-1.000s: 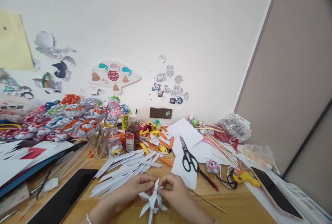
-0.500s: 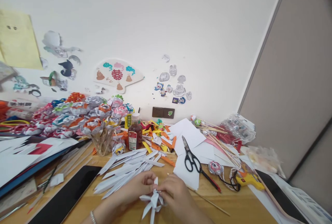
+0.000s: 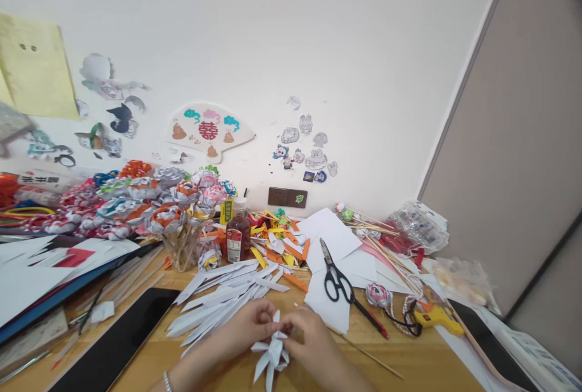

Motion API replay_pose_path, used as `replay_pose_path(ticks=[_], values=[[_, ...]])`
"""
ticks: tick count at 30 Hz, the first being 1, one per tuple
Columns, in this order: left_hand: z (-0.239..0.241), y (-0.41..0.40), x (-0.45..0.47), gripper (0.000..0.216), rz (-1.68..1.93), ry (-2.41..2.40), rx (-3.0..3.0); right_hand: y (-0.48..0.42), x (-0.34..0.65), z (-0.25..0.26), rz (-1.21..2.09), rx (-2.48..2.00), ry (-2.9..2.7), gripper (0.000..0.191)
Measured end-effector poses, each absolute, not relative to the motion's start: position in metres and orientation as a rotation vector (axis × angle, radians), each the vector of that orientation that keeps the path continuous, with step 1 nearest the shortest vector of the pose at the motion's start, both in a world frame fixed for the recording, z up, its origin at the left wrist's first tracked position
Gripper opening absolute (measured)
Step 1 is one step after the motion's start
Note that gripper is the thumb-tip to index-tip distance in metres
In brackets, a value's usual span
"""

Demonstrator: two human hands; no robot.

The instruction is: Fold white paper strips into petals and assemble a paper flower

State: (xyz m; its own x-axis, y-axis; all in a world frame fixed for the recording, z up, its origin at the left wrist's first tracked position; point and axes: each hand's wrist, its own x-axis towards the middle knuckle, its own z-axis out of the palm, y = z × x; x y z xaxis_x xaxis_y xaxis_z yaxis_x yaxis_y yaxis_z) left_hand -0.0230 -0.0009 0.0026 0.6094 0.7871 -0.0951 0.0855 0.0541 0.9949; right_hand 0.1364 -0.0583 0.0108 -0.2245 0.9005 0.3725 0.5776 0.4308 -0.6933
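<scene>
Low in the middle of the view, my left hand [image 3: 240,332] and my right hand [image 3: 309,338] meet over a white folded paper piece [image 3: 271,352] with pointed strips sticking out. Both hands pinch it at its top, fingers curled together. It hangs just above the wooden desk [image 3: 409,365]. A fan of white folded paper strips [image 3: 222,298] lies on the desk just beyond my left hand. Black-handled scissors [image 3: 335,277] rest on white sheets to the right of my hands.
A dark tablet [image 3: 118,337] lies at the left. Paper flowers on sticks [image 3: 150,207] stand in a glass behind it, beside a brown bottle [image 3: 236,237]. A yellow glue gun [image 3: 431,314], wooden skewers [image 3: 386,255] and a phone [image 3: 488,334] fill the right side.
My hands and the paper piece stay at the same spot, with fingers shifting slightly on its top. The view has turned a little to the left.
</scene>
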Motion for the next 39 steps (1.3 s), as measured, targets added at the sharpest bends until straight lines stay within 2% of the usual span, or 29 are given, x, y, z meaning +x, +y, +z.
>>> replay_pose_path(ticks=[10, 19, 24, 31, 36, 39], values=[[0.004, -0.003, -0.023, 0.044, 0.578, 0.818, 1.414, -0.058, 0.138, 0.010, 0.482, -1.219, -1.995, 0.022], [0.005, -0.002, -0.022, 0.050, 0.588, 0.850, 1.429, -0.061, 0.136, 0.003, 0.107, -1.102, -2.121, 0.013], [0.002, 0.001, -0.024, 0.042, 0.637, 0.814, 1.432, -0.060, 0.140, 0.007, -0.040, -0.945, -2.238, 0.022], [0.005, 0.000, -0.025, 0.039, 0.667, 0.809, 1.457, -0.058, 0.150, 0.020, 0.095, -0.882, -2.374, 0.023], [0.004, 0.001, -0.025, 0.038, 0.711, 0.785, 1.481, -0.069, 0.149, 0.031, 0.248, -1.111, -2.298, 0.047], [0.002, 0.003, -0.025, 0.037, 0.754, 0.771, 1.470, -0.072, 0.144, 0.033, 0.238, -1.051, -2.325, 0.051]])
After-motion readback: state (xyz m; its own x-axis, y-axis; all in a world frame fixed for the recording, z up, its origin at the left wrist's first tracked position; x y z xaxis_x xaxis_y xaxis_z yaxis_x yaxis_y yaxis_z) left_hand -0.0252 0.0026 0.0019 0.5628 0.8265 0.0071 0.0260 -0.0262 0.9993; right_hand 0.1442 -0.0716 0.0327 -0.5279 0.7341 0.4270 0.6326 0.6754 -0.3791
